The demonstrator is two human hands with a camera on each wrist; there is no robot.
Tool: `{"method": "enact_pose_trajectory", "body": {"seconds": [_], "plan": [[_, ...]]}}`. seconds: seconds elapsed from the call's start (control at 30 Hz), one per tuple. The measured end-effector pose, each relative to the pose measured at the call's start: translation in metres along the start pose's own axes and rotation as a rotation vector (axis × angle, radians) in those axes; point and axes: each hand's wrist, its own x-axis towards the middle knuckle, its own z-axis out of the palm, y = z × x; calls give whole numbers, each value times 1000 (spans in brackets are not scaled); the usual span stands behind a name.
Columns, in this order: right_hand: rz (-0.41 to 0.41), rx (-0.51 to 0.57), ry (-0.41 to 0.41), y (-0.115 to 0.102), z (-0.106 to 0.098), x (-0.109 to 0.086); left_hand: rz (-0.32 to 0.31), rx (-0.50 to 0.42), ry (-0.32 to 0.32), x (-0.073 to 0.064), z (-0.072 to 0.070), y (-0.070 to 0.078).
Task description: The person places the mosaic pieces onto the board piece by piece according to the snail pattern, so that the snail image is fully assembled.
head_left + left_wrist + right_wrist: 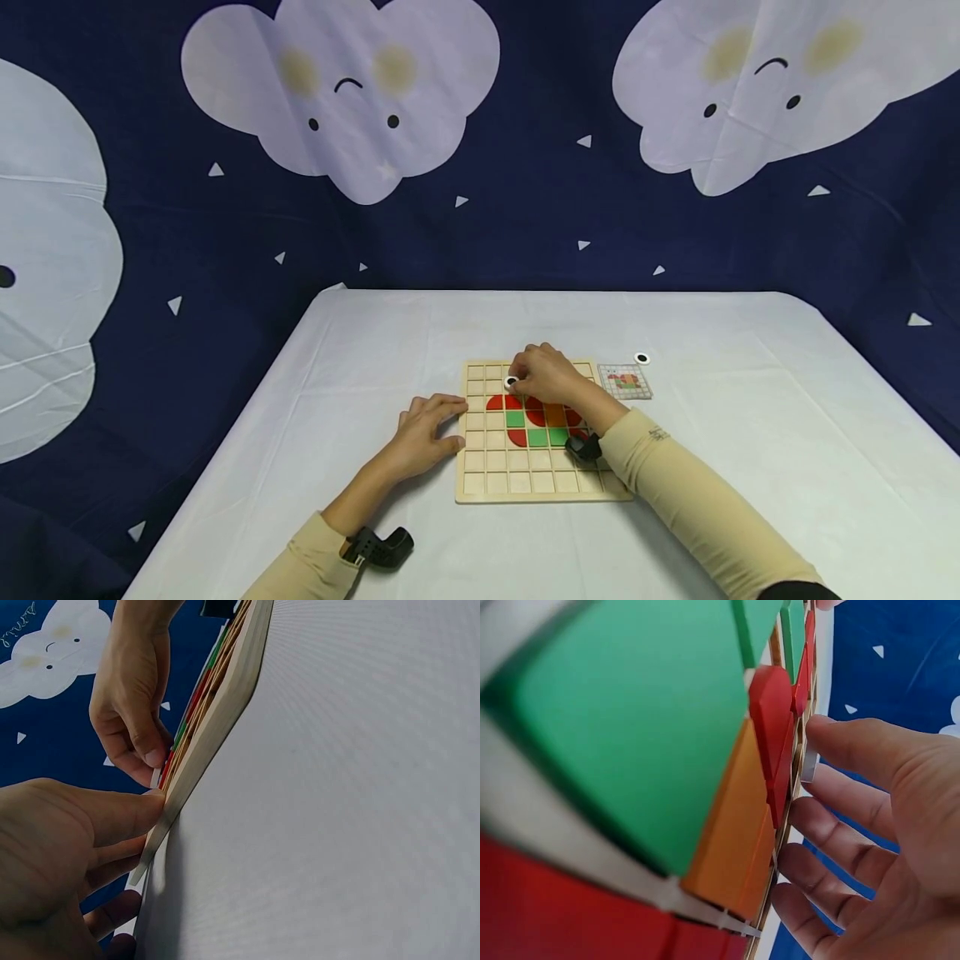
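A wooden grid board (497,483) lies on the table, holding red pieces (497,403), green squares (514,419) and an orange piece (555,415) in its middle cells. My right hand (551,377) reaches over the board's upper part. Its thumb and fingers pinch a white tile with a black eye dot (512,382), seen edge-on as a thin white piece (810,760) in the right wrist view. My left hand (424,433) rests at the board's left edge, fingertips and thumb touching it with fingers extended. The right forearm hides some pieces.
A small pattern card (626,382) with a printed grid picture lies right of the board. Beyond it is a second eye tile (642,358). White cloth (720,350) covers the table, and a dark blue cloud-print curtain (525,233) hangs behind.
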Motion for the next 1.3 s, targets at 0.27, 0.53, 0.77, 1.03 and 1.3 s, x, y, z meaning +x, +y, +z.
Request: {"method": "enact_pose_trajectory", "body": {"seconds": [0.27, 0.53, 0.77, 1.03, 1.3], "plan": [[-22, -26, -3, -1, 0, 1, 2, -6, 1, 0, -1, 0], [-34, -2, -3, 2, -3, 0, -4, -5, -2, 1, 0, -1], [38, 42, 49, 17, -28, -7, -1, -2, -3, 1, -1, -1], [107, 30, 148, 66, -60, -25, -4, -7, -10, 0, 0, -1], [217, 14, 194, 117, -76, -47, -10, -10, -10, 0, 0, -2]]}}
